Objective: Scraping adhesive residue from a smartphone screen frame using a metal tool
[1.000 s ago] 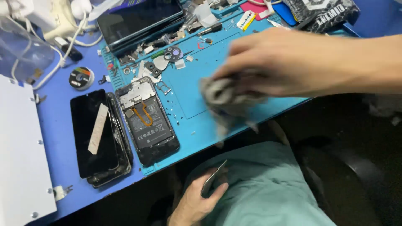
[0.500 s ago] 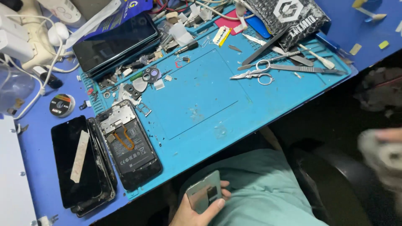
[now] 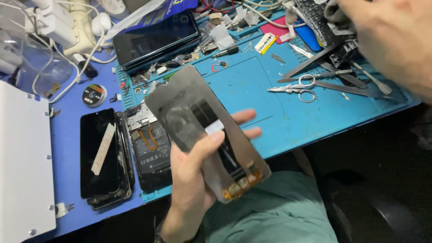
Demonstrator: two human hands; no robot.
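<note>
Left hand (image 3: 193,180) grips a grey phone screen panel (image 3: 204,130) above the blue mat (image 3: 252,90). Right hand (image 3: 387,40) clutches a grey cloth (image 3: 335,13) over scissors (image 3: 294,87).

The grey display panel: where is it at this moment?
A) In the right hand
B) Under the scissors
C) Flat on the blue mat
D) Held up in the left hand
D: the left hand grips the grey display panel above the mat, fingers across its back.
</note>
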